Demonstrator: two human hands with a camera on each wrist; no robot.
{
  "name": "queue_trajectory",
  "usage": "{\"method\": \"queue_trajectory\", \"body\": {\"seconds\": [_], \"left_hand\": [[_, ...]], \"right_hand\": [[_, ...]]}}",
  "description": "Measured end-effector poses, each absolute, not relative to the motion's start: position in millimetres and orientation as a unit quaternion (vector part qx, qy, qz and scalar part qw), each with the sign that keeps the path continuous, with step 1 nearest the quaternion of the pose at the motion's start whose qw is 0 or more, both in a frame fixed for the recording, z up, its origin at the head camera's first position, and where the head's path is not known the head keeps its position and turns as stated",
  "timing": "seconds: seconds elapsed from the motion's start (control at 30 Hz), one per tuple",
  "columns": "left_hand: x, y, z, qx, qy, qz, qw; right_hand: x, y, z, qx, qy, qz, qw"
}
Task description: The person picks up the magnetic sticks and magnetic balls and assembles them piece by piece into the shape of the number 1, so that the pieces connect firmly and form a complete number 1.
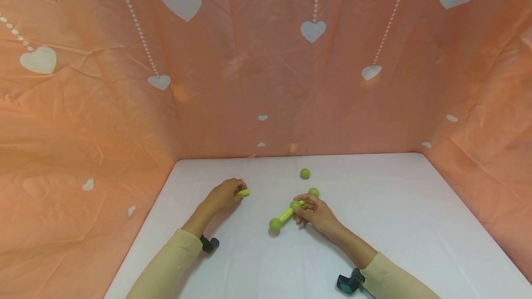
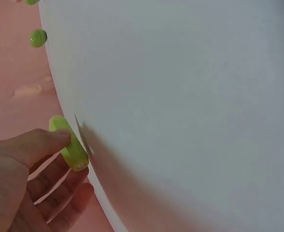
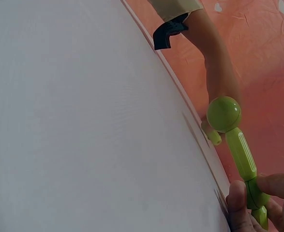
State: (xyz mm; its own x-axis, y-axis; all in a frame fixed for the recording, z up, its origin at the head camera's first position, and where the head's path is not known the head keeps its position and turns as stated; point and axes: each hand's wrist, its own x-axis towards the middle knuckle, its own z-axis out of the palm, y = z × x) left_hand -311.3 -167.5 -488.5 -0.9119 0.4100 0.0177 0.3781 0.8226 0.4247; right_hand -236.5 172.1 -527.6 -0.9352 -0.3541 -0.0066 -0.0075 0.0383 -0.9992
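Note:
My left hand (image 1: 224,194) pinches a short yellow-green rod (image 2: 69,150) between thumb and fingers, low over the table on the left. A pale dot shows on the rod's near end in the left wrist view. My right hand (image 1: 317,214) grips the middle green ball (image 1: 295,205) of a joined piece. From that ball a ridged rod (image 3: 241,153) runs to an end ball (image 3: 224,114) with a seam round it. Another rod leads the other way, partly hidden by the fingers, toward a far ball (image 1: 313,192).
A single green ball (image 1: 305,173) lies on the white table (image 1: 374,188) beyond the right hand. Orange cloth (image 1: 249,73) with white hearts hangs at the back and both sides. Each wrist wears a dark camera (image 1: 209,244) on a strap.

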Motion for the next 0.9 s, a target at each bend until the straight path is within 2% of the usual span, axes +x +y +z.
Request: {"method": "queue_trajectory", "body": {"seconds": [0.37,0.9], "left_hand": [[-297.3,-166.6,-481.8,0.171,0.956,0.235,0.045],[-274.1,-159.8,-478.4,0.192,0.939,0.279,0.054]], "right_hand": [[-237.7,172.9,-528.4,-0.129,0.709,-0.682,0.126],[-237.5,172.3,-528.1,-0.128,0.714,-0.677,0.126]]}}
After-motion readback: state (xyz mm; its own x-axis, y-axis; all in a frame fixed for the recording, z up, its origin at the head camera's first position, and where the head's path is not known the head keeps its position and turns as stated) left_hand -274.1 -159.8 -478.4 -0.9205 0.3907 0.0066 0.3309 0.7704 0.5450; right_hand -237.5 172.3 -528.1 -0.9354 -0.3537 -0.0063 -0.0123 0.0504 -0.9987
